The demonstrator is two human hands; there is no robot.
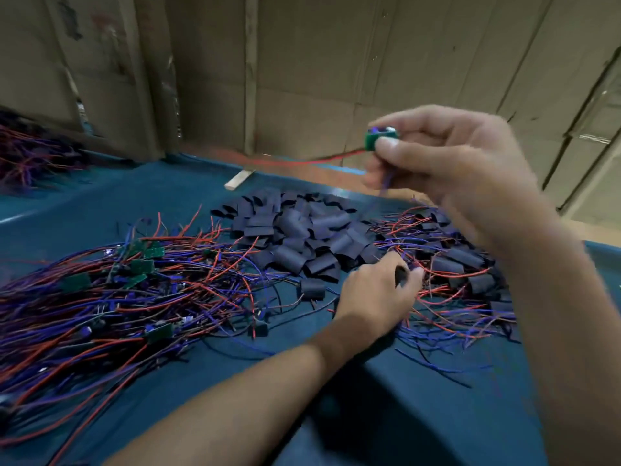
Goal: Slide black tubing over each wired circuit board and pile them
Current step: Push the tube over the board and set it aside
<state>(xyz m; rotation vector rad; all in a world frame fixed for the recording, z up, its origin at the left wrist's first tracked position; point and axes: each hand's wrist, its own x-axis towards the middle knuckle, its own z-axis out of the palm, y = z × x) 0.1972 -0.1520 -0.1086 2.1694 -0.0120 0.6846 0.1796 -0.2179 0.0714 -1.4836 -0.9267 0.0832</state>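
1. Cardboard walls (302,79) stand behind a surface (437,415) with a dark blue cover, and the work lies spread on this surface.
2. On the left lies a tangle of bare wired boards (111,290) with red and blue wires. In the middle is a heap of black tubing pieces (302,237). On the right lies a pile of sleeved boards (460,274), their wires sticking out.
3. The right hand (453,163) is raised above the surface. Its thumb and forefinger pinch a small green circuit board (374,140), and the other fingers are curled under it. A red wire (302,161) trails from the board to the left, and a blue one hangs down, blurred.
4. The left hand (376,290) is low, at the edge between the tubing heap and the sleeved pile. Its fingers are curled around something dark, probably one piece of tubing (400,274), but blur hides the details.
5. The step in hand seems to be bringing a tube to the board. To do it well, the person should gather both wires together first, so that they enter the tube as one bundle.
6. The tube should be squeezed lightly at its edges so the flat mouth opens, then pushed along the wires until it covers the whole board.
7. The grip on the board should stay at its far end, leaving the wire side free.
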